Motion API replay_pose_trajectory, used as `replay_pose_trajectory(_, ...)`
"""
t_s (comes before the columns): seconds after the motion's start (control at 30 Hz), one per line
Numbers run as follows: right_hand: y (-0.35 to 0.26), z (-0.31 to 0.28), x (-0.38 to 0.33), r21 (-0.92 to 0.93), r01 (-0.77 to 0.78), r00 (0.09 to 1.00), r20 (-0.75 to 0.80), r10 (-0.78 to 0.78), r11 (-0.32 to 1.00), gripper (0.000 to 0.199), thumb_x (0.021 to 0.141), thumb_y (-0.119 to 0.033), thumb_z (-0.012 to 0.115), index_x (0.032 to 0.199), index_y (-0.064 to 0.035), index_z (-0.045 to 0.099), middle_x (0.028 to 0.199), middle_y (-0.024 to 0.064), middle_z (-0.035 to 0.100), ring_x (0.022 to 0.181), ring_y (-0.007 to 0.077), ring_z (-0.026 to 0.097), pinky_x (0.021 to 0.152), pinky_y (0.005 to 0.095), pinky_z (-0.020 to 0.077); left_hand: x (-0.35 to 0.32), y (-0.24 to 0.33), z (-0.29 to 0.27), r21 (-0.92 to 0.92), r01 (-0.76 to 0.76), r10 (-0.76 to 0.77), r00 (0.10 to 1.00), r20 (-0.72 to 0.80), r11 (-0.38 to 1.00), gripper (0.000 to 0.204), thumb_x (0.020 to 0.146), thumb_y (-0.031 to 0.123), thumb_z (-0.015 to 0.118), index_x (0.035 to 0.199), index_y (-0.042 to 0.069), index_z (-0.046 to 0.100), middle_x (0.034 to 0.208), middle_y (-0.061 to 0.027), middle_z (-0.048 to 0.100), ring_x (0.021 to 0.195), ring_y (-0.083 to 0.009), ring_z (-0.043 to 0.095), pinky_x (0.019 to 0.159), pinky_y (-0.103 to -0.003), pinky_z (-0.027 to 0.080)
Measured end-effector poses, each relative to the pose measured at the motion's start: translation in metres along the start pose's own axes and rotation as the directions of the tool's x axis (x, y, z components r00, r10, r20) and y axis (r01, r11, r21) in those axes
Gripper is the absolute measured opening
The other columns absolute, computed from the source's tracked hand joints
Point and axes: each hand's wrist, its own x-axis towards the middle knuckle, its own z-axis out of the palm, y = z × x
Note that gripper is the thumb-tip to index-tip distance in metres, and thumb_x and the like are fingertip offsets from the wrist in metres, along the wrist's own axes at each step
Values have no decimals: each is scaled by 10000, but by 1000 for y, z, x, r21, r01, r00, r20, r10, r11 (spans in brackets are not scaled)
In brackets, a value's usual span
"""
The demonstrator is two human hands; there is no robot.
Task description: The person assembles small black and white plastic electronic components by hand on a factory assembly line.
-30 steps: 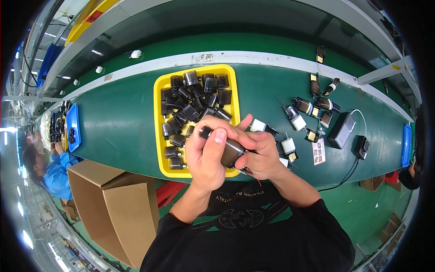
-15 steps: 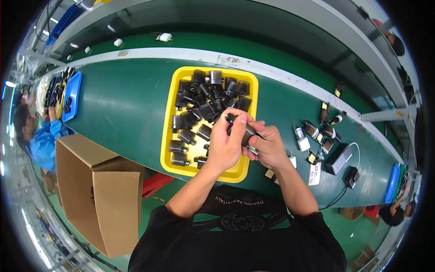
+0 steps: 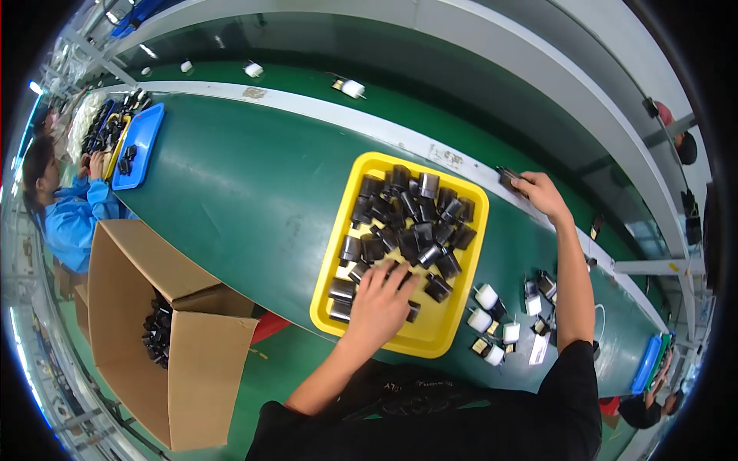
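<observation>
A yellow tray (image 3: 324, 276) holds many small black plug-in chargers (image 3: 419, 233) with glossy, smoky shells, piled mostly toward its far side. My left hand (image 3: 377, 303) is down in the near part of the tray, its fingers apart over the chargers and touching some of them. What lies beneath its palm is hidden. My right hand (image 3: 544, 196) reaches far to the right, thumb and fingers closed on a black charger (image 3: 509, 180) at the pale rail beyond the table.
White and black chargers (image 3: 492, 326) lie right of the tray, near a small printed card (image 3: 540, 349). An open cardboard box (image 3: 207, 369) with black pieces stands at left. White pieces (image 3: 352, 88) rest on the far green belt. A person in blue (image 3: 73, 223) works beside a blue tray (image 3: 157, 123).
My hands have parted: the right carried a black charger out to the far rail, the left dropped into the tray. The view has shifted, so the tray appears farther right and lower.
</observation>
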Motion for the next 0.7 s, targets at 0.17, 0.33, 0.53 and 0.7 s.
replay_pose_trajectory(0.17, -30, 6, 58, -215, 165, 840, -481, -252, 962, 331, 873, -251, 572, 1053, 20, 636, 947, 198, 636, 871, 330, 625, 808, 373, 479, -6, -11, 0, -60, 13, -12, 1000, 28, 998, 409, 727, 103, 656, 1133, 102, 605, 1161, -61, 539, 1108, -274, 466, 947, -368, 403)
replay_pose_trajectory(0.33, -159, 70, 97, -332, 758, 541, -161, -826, 561, 298, 797, 91, 459, 1028, -11, 617, 990, 135, 591, 953, 321, 567, 845, 361, 459, -12, -15, 3, -22, -33, 33, 999, 19, 999, 451, 702, 55, 589, 1150, 11, 569, 1092, -101, 553, 1054, -257, 471, 937, -302, 412)
replay_pose_trajectory(0.53, -231, 110, 148, -576, 811, 305, 268, -914, 102, 571, 644, 168, 480, 1153, -66, 590, 1377, 64, 458, 1175, 298, 476, 948, 381, 425, -16, 5, -8, -267, -26, -32, 977, -209, 963, 470, 806, 240, 669, 1216, 55, 534, 1095, -75, 546, 1004, -259, 481, 876, -338, 437)
replay_pose_trajectory(0.7, -208, 113, 183, -524, 807, 509, 382, -771, 272, 562, 722, 174, 455, 1203, -85, 588, 1417, 100, 411, 1151, 329, 498, 972, 418, 431, -45, 23, -37, -620, 155, -371, 898, -235, 769, 460, 852, 209, 664, 1259, 53, 521, 1021, -74, 517, 966, -213, 485, 868, -323, 425)
